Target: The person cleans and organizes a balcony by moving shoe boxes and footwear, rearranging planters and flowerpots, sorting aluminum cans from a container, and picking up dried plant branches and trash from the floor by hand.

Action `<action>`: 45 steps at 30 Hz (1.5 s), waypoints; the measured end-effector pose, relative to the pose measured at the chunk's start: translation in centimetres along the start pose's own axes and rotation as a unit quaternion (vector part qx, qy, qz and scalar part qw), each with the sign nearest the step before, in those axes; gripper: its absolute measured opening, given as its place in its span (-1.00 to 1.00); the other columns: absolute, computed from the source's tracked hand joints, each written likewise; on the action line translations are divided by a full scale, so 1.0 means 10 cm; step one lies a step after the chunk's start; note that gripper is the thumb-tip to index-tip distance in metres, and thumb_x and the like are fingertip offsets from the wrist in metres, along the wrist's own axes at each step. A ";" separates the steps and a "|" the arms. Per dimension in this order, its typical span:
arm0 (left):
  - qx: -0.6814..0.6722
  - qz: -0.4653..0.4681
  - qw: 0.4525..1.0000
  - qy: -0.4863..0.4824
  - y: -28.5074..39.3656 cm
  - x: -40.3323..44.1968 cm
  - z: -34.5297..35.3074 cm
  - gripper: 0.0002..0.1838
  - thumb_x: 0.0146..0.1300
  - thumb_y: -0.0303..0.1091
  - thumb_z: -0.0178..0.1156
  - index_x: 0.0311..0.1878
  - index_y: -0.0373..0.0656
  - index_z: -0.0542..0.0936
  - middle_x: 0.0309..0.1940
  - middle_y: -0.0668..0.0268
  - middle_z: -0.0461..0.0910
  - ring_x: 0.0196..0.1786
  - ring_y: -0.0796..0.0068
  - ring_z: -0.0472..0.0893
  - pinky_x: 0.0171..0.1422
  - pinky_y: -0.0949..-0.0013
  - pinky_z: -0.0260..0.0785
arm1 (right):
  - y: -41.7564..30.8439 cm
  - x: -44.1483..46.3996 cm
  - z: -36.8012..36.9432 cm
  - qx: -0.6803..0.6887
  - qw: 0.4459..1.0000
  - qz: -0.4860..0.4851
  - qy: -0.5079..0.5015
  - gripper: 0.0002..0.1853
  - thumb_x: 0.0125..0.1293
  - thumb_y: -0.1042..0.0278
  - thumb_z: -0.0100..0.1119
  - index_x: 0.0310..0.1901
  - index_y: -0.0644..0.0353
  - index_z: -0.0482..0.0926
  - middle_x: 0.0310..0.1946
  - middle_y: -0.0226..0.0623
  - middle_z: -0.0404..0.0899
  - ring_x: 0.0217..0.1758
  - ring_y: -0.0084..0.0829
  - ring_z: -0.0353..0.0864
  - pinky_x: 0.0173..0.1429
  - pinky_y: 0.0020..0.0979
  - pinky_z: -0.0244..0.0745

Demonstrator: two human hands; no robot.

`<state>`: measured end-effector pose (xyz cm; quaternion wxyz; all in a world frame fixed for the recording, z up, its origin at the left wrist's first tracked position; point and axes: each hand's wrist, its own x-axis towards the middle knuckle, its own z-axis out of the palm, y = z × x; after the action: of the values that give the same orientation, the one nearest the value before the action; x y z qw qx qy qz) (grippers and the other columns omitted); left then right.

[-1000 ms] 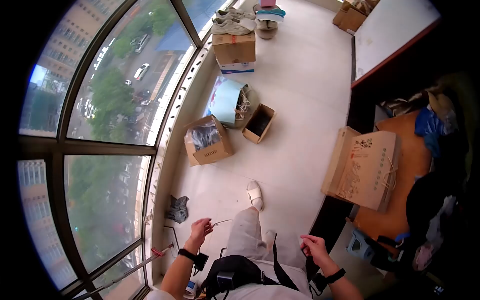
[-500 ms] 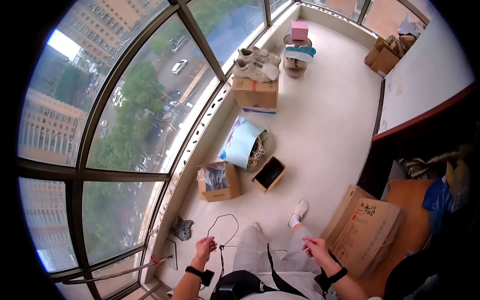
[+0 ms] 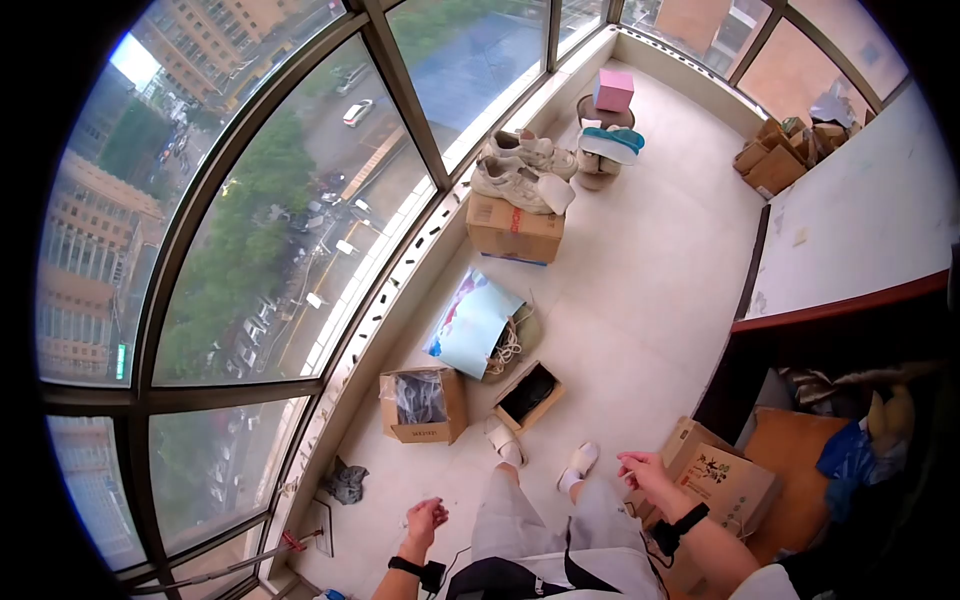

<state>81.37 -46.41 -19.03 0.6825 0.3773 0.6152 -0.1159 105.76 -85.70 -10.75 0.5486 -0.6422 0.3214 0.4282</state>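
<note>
Cardboard printed carton (image 3: 712, 482) sits just beside right hand (image 3: 646, 472), which is half open, nothing visible held. Left hand (image 3: 426, 516) curls loosely above floor; can't tell if it grips anything. Grey crumpled bag (image 3: 346, 481) nearby. Small open box (image 3: 546, 407) blocks the way at left slipper (image 3: 507, 443); blue bag (image 3: 470, 325) behind.

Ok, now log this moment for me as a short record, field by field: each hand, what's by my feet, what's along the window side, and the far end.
Left hand: raised, fingers curled; too small to tell whether it holds anything
Right hand: raised, partly open, nothing visibly held
By the feet: small open box, dark inside
Window side: crumpled grey item, open carton with grey plastic inside, light-blue bag, shoes on a carton
Far end: pink box
</note>
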 end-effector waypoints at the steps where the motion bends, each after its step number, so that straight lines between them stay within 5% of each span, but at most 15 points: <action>1: -0.004 0.013 1.000 -0.012 0.19 0.08 0.05 -0.87 0.15 -0.38 0.18 -0.30 -0.24 0.54 -0.52 0.31 0.51 -0.45 0.42 0.58 -0.36 0.42 0.48 | -0.08 0.05 0.05 -0.002 1.000 0.000 0.005 -0.77 0.27 0.35 0.06 -0.11 0.25 0.56 -0.52 -0.36 0.53 -0.63 -0.64 0.37 -0.56 -0.59 0.27; 10: 0.009 0.093 0.993 -0.070 2.01 0.27 1.16 -0.67 0.22 -0.14 0.17 -0.19 -0.25 0.51 -0.43 0.30 0.53 -0.35 0.46 0.58 -0.26 0.44 0.48 | -1.30 0.64 0.20 0.057 0.998 0.005 -0.016 -0.81 0.21 0.26 0.16 -0.29 0.21 0.55 -0.53 -0.39 0.52 -0.61 -0.63 0.39 -0.53 -0.57 0.34; 16: -0.050 0.106 0.989 -0.090 2.74 0.50 2.20 -0.62 0.27 -0.09 0.10 -0.09 -0.26 0.48 -0.28 0.28 0.56 -0.23 0.47 0.57 -0.13 0.41 0.44 | -2.43 1.51 -0.23 0.078 0.997 0.003 -0.026 -0.78 0.18 0.29 0.18 -0.23 0.25 0.53 -0.54 -0.41 0.50 -0.60 -0.63 0.39 -0.54 -0.61 0.31; 30: -0.136 0.055 0.986 0.078 3.23 0.69 4.26 -0.60 0.29 0.01 0.03 -0.15 -0.19 0.49 -0.23 0.25 0.55 -0.16 0.41 0.55 -0.06 0.35 0.42 | -4.36 3.23 -1.19 -0.007 0.992 0.052 -0.119 -0.75 0.22 0.20 0.16 -0.18 0.19 0.58 -0.48 -0.41 0.52 -0.52 -0.64 0.42 -0.44 -0.59 0.34; 38: -0.194 0.050 0.979 0.043 3.36 1.21 4.54 -0.33 0.26 0.09 0.02 0.22 -0.28 0.25 0.15 0.13 0.35 0.17 0.25 0.39 0.19 0.20 0.30 | -4.90 3.82 -0.95 -0.017 0.989 0.038 -0.140 -0.76 0.22 0.20 0.15 -0.25 0.22 0.56 -0.44 -0.35 0.53 -0.46 -0.57 0.46 -0.37 -0.53 0.42; 45: -0.242 0.030 0.967 0.071 3.67 1.89 4.40 -0.27 0.22 0.16 0.01 0.25 -0.26 0.23 0.19 0.11 0.32 0.24 0.21 0.30 0.32 0.17 0.13 | -5.21 4.33 -0.55 -0.026 0.990 0.043 -0.130 -0.68 0.23 0.14 0.12 -0.11 0.18 0.51 -0.26 -0.27 0.53 -0.24 -0.46 0.53 -0.20 -0.41 0.48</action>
<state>141.42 -44.31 -24.73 0.7112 0.2264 0.6603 0.0836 171.33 -78.59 -27.26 0.5499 -0.5803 0.2637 0.5398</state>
